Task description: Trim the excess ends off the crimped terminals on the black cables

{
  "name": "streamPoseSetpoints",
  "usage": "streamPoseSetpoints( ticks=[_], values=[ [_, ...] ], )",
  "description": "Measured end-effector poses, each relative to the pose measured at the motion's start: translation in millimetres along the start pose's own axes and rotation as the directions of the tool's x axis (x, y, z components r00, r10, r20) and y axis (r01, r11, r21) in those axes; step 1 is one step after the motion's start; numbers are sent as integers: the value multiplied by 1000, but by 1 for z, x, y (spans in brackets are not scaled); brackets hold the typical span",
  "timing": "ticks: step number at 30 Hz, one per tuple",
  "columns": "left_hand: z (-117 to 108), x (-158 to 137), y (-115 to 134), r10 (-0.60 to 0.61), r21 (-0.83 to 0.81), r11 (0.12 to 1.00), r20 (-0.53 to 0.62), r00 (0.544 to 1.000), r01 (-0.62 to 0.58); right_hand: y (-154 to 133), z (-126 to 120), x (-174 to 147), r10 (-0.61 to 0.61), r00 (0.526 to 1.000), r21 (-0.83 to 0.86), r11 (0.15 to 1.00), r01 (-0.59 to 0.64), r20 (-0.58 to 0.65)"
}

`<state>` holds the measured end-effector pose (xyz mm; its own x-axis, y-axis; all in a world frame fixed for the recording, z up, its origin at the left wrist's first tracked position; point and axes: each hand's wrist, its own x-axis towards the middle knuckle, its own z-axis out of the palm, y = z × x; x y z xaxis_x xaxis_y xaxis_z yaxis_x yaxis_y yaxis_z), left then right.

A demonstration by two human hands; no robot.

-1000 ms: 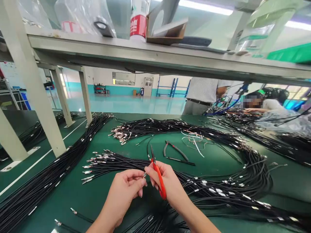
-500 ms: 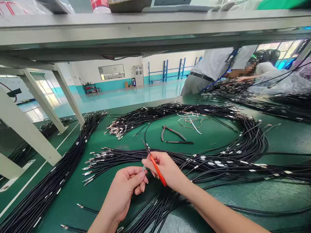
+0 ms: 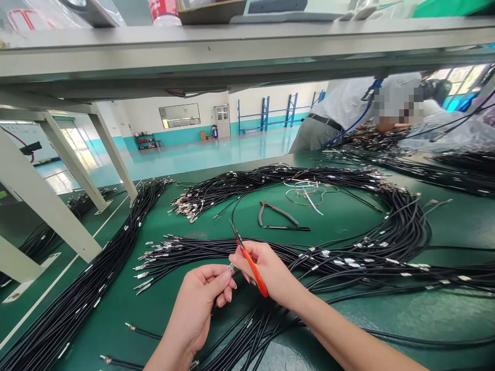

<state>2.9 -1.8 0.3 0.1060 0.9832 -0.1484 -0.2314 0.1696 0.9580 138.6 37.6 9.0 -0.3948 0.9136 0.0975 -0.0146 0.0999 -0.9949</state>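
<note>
My left hand (image 3: pixel 204 299) is closed in a pinch on a small silvery connector (image 3: pixel 231 267) at its fingertips. Right beside it, the thumb and fingertips of my right hand (image 3: pixel 266 273) meet at the connector's other side. My right hand also grips a red-handled tool (image 3: pixel 253 268) with slim, dark pointed tips angled up and away; whether it is scissors or pliers I cannot tell. Under and behind both hands runs a bundle of black cables (image 3: pixel 216 248) with metal ends and white labels.
Grey-handled cutting pliers (image 3: pixel 279 213) and a thin black tool (image 3: pixel 286 228) lie on the green tabletop (image 3: pixel 216 221). More black cables (image 3: pixel 116 257) stretch along the left, near pale metal legs (image 3: pixel 50 206). A shelf (image 3: pixel 232 49) crosses overhead. A person (image 3: pixel 340 103) bends over cables at far right.
The whole view has shifted slightly. Both hands stay together at the connector, and the red-handled tool stays in my right hand at nearly the same angle.
</note>
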Motion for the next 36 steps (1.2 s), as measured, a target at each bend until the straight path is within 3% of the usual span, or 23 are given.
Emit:
streamPoseSetpoints(
  ticks=[9,12,15,18,20,22,24,26,28,32,34,36],
  values=[
    [-2,1,0,13,42,999,42,999,-15,2,-1,1,-9,1000,-20,1000,8,-18],
    [-4,2,3,44,146,988,58,997,-52,4,-2,1,-25,999,-28,999,24,-36],
    [-9,1,9,148,314,940,-26,989,-132,5,-4,3,-47,996,-37,998,44,-81],
    [-19,2,20,296,411,889,-180,938,-201,6,-8,6,-88,990,-55,995,82,-109],
    [-28,2,28,351,436,875,-275,895,-210,9,-10,8,-120,991,-111,987,112,-63],
    [-36,2,36,392,478,854,-327,860,-208,13,-10,8,-149,989,-263,953,150,23],
    [-45,1,42,431,553,811,-349,832,-188,16,-8,7,-161,977,-471,857,208,139],
    [-57,-3,45,451,684,722,-347,822,-107,19,-6,4,-139,956,-616,739,273,258],
    [-71,-12,44,452,803,597,-336,826,0,20,-3,0,-98,932,-665,675,319,348],
    [-86,-49,27,520,923,360,-318,793,134,18,3,-5,-57,894,-637,682,360,444],
    [-82,-71,15,581,988,103,-151,800,112,18,5,-7,-58,880,-602,708,369,472],
    [-72,-87,2,500,993,-94,109,859,-71,18,7,-8,-57,878,-572,738,358,476]
  ],
)
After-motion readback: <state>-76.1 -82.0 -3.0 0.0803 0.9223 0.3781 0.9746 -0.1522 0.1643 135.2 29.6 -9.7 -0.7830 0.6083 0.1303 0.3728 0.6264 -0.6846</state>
